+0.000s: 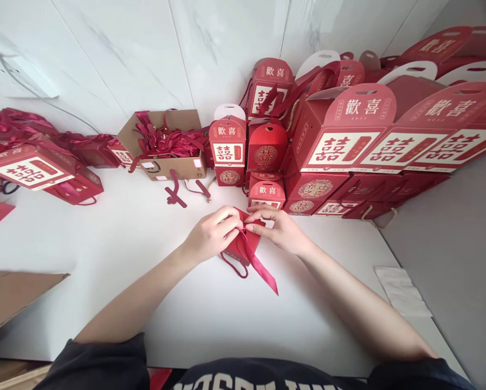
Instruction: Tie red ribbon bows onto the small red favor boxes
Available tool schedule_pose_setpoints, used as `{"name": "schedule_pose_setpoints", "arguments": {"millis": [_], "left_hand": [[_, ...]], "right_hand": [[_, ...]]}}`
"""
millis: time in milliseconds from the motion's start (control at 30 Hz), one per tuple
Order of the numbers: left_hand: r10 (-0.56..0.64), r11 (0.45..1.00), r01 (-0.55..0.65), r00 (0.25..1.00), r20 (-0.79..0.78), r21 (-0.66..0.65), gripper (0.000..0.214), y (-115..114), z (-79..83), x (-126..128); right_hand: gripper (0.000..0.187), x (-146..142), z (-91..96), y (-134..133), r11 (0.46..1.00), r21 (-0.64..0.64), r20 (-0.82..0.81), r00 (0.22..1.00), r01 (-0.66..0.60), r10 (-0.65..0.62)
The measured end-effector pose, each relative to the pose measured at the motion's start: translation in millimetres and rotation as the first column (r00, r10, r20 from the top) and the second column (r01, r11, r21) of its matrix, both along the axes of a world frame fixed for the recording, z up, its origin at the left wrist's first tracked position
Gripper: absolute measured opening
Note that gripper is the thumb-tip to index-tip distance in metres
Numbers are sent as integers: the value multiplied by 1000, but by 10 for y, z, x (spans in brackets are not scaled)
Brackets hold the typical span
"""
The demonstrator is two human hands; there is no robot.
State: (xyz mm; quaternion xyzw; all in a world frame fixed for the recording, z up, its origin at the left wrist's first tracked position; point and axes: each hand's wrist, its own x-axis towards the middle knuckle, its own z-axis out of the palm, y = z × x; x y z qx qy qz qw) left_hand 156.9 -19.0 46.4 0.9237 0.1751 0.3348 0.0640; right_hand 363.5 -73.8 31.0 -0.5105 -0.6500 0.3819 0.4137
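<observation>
Left hand [212, 232] pinches the ribbon [263, 265] on the red box [237, 248]. Right hand [282, 231] is narrowed, grip unclear. Carton [172, 171]: box's eleven o'clock.

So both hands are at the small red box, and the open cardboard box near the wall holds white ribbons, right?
Not quite: the head view shows red ribbons in the cardboard box. Left hand and right hand are at the small red box.

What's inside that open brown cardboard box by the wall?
A tangled heap of shiny crimson ribbons, some spilling over the edge of the cardboard box. The heap covers the bottom, so anything underneath cannot be seen.
</observation>
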Motion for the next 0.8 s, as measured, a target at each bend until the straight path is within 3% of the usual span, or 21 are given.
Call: {"name": "schedule_pose_setpoints", "arguments": {"millis": [100,200,267,367,433,533,667,800], "left_hand": [[-19,998,19,1000,-2,53,13,3,-9,-9],[-19,992,21,1000,-20,127,12,0,3,-8],[87,977,-79,996,-34,196,7,-11,35,-2],[317,932,-292,943,-97,213,19,-30,120,-1],[347,937,-332,919,-186,104,24,-29,192,-20],[230,936,-293,929,-291,-196,22,7,303,-75],[69,817,-230,949,-306,-529,24,74,399,-137],[30,720,-182,972,-232,-670,22,94,393,-130]], "right_hand": [[22,-38,-7,-8,1000,19,-49,999,10,-9],[20,-47,-16,-2,997,17,-122,990,-73,75],[21,-33,-27,8,996,-33,-179,981,-87,80],[22,-9,-40,19,988,-138,-229,973,-61,28],[23,-2,-39,21,983,-171,-245,969,-68,24],[23,-2,-24,19,982,-174,-239,970,-76,33],[24,-1,0,13,981,-171,-252,967,-93,48],[25,1,22,2,979,-171,-246,967,-108,64]]}}
